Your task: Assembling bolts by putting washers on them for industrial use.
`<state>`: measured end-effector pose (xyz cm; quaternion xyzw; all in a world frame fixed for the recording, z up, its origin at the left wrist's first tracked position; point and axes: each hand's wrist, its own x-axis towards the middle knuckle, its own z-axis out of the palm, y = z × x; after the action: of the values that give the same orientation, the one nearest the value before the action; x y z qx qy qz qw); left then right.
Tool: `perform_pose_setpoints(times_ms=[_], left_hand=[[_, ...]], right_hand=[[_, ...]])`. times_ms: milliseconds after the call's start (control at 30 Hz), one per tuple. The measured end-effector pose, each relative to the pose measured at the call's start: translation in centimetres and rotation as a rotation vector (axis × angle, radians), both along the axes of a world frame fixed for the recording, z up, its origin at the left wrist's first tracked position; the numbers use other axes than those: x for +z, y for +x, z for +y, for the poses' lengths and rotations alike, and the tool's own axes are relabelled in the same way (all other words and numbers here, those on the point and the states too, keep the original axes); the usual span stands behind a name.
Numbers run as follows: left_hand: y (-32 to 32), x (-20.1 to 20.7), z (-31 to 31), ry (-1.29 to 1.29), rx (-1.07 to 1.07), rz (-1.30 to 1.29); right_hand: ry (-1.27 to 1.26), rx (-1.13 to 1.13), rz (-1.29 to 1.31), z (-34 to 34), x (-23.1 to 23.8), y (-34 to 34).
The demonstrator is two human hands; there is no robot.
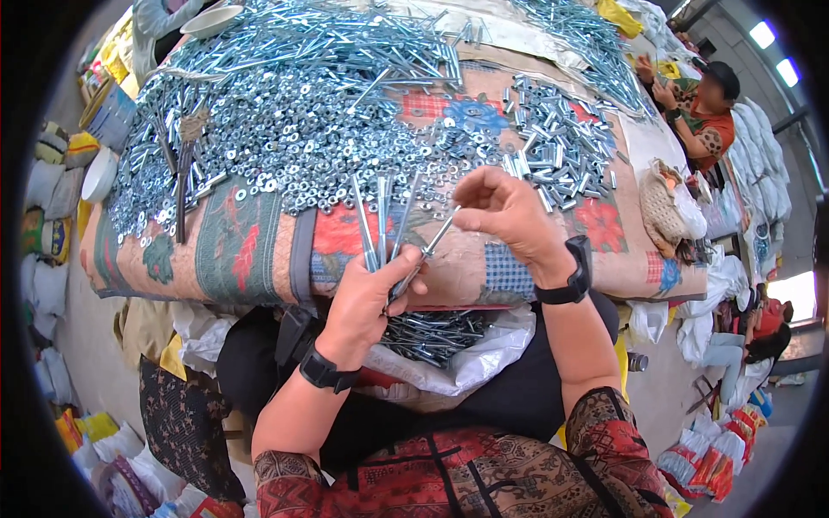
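Several long, thin metal bolts (382, 220) fan upward out of my left hand (367, 293), which is closed around their lower parts. One more bolt (443, 230) slants up to the right from the same hand, with a small collar near its lower end. At its upper tip, the curled fingers of my right hand (501, 211) pinch together; whether a small part is also between them is hidden. Just beyond my hands, a broad heap of nuts and washers (302, 147) covers the cloth. Short metal sleeves (566, 147) lie in a pile beyond my right hand.
The table has a patterned cloth (246, 242). Long rods (319, 43) are heaped at the back. Dark bolts (436, 335) fill a white sack at my lap. A knitted bag (663, 207) sits at the right edge. Another person (704, 112) is at the far right.
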<state>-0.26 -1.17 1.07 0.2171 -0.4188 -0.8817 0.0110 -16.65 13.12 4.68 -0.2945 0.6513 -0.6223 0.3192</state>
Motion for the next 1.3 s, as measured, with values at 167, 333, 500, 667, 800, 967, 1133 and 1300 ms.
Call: perform_pose_setpoints(times_ms=[167, 333, 500, 667, 800, 967, 1133, 1300], left_hand=[[0.2, 0.0, 0.5, -0.029, 0.07, -0.008], [0.2, 0.4, -0.2, 0.103, -0.168, -0.027], [0.3, 0.0, 0.7, -0.081, -0.132, 0.028], [0.2, 0.3, 0.9, -0.241, -0.127, -0.005], [0.3, -0.6, 0.2, -0.021, -0.098, -0.026], [0.8, 0.5, 0.7, -0.161, -0.002, -0.018], [1.0, 0.5, 0.9, -0.208, 0.046, -0.025], [1.0, 0.5, 0.6, -0.217, 0.056, -0.019]], right_hand=[[0.047, 0.151, -0.181, -1.0, -2.3, 4.1], [0.072, 0.074, -0.139, 0.0, -0.6, 1.9], [-0.035, -0.008, -0.126, 0.6, 0.7, 1.0], [-0.095, -0.064, -0.125, 0.7, 0.7, 1.2], [-0.008, -0.015, -0.041, 0.5, 0.6, 1.4], [0.26, 0.054, 0.075, 0.7, 0.5, 0.9], [-0.099, -0.196, -0.03, -0.6, 0.4, 2.5], [0.412, -0.058, 0.182, 0.7, 0.2, 0.4]])
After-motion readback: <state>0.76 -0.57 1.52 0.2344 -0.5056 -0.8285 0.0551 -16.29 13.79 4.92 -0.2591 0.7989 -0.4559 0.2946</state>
